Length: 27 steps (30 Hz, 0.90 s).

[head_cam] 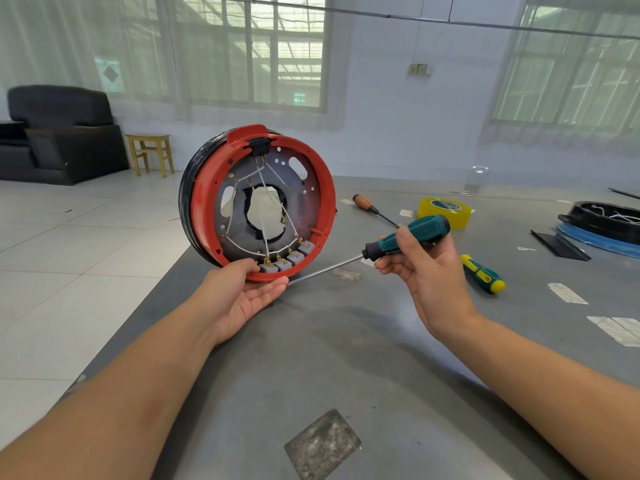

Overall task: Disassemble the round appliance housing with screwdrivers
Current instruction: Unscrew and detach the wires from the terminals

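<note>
Hands point(249, 296) on housing point(258, 202); screwdriver point(405, 239)

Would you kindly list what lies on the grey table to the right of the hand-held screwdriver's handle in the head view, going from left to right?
Yellow tape roll → green-and-yellow screwdriver → black strip → black housing part on a blue ring.
</note>
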Motion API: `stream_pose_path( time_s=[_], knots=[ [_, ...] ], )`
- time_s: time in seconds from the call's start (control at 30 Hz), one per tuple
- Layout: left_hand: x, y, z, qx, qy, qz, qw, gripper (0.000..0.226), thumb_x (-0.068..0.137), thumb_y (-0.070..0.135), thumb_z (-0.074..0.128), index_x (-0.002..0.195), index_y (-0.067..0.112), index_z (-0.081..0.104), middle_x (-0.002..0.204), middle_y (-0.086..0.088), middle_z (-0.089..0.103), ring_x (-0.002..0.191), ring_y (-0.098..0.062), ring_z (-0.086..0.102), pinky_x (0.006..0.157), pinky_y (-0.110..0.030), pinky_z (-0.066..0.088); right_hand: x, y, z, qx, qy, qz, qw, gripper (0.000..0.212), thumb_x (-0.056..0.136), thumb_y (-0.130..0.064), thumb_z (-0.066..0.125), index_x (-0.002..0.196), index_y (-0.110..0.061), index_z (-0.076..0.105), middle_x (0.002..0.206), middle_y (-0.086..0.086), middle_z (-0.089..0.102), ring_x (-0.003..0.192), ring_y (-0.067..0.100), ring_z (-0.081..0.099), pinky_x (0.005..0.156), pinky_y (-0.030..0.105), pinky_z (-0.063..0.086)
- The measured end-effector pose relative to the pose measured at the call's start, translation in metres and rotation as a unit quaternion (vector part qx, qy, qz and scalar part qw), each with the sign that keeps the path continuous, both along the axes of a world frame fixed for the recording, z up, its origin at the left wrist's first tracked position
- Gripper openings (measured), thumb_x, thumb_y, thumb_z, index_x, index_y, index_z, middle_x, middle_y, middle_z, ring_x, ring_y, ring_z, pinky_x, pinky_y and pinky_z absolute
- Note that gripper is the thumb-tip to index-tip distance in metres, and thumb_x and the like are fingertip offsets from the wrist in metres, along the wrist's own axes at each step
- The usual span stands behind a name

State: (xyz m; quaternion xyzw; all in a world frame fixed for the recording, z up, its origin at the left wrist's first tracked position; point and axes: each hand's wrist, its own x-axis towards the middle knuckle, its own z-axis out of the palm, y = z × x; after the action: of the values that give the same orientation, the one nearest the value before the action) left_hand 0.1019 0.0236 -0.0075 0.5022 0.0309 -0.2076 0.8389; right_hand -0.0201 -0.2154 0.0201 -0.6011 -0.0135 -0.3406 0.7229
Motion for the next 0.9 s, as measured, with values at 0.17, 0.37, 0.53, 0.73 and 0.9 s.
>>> stream_pose_path(
  time_s=[0.17,0.37,0.53,0.73,0.9],
  knots=[
    [-0.0008,-0.0011,0.0015,0.003,0.004,0.009,1.000,0.027,0.102,-0.001,0.047,0.123,-0.013,0.059,0.098,-0.035,0.075,0.083,-0.038,0.080,0.058,-0.036,0.065,-0.0008,0.0008,0.0027,-0.016,-0.004,-0.003,1.000,0.018,0.100,-0.017,0.062,0.111,-0.009,0.051,0.090,0.013,0.074,0.069,0.028,0.072,0.068,0.033,0.061],
    [-0.0028,-0.0025,0.0023,0.017,-0.001,0.016,1.000,0.032,0.103,0.000,0.047,0.128,-0.017,0.057,0.104,-0.038,0.073,0.074,-0.034,0.080,0.054,-0.030,0.062,-0.0002,-0.0029,0.0080,-0.006,-0.026,-0.001,1.000,0.023,0.099,-0.022,0.064,0.111,-0.009,0.049,0.088,0.008,0.075,0.070,0.029,0.071,0.070,0.034,0.060],
    [-0.0049,-0.0043,0.0033,0.031,-0.014,0.014,0.999,0.025,0.102,0.000,0.048,0.118,-0.015,0.060,0.096,-0.034,0.076,0.074,-0.033,0.080,0.054,-0.030,0.062,0.0016,-0.0029,0.0089,0.016,-0.030,0.001,0.999,0.031,0.097,-0.023,0.066,0.118,-0.008,0.049,0.096,0.015,0.074,0.075,0.032,0.073,0.072,0.035,0.060],
    [-0.0072,-0.0060,0.0046,0.044,-0.022,0.016,0.999,0.018,0.102,-0.003,0.048,0.106,-0.014,0.061,0.091,-0.033,0.076,0.074,-0.035,0.080,0.055,-0.031,0.063,0.0038,0.0027,0.0058,0.007,-0.029,0.003,1.000,0.045,0.085,-0.033,0.071,0.115,-0.008,0.049,0.097,0.016,0.075,0.076,0.033,0.074,0.071,0.034,0.061],
    [-0.0072,-0.0069,0.0044,0.055,-0.028,0.015,0.998,0.016,0.102,-0.005,0.047,0.105,-0.014,0.060,0.091,-0.034,0.076,0.079,-0.038,0.080,0.061,-0.035,0.066,0.0036,-0.0002,0.0069,0.001,-0.022,-0.003,1.000,0.040,0.087,-0.036,0.071,0.114,-0.014,0.051,0.098,0.014,0.077,0.082,0.034,0.075,0.075,0.035,0.060]
  ],
)
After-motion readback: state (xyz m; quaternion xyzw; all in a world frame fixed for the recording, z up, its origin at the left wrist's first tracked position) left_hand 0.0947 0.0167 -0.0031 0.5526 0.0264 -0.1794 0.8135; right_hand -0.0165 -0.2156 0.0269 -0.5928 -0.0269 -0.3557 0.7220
